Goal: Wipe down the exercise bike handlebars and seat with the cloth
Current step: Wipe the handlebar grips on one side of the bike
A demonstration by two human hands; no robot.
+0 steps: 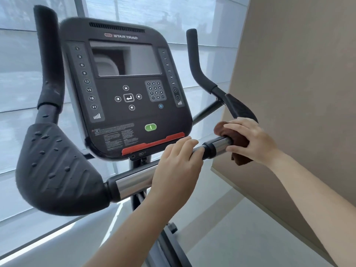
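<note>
The exercise bike's handlebar (133,180) runs across the view below the console, with a chrome sensor section (219,144) on its right half. My right hand (248,139) grips a brown cloth (240,145) wrapped round the bar just right of that chrome section. My left hand (177,164) is curled over the middle of the bar. A black elbow pad (55,166) sits at the left and another (240,108) behind my right hand. Upright black grips rise at the left (48,54) and right (194,60). The seat is out of view.
The black console (125,89) with its screen, keypad and green button stands right behind the bar. A beige wall (298,93) is close on the right. Shaded windows (19,74) lie behind the bike. The bike's frame post (165,245) drops to the pale floor.
</note>
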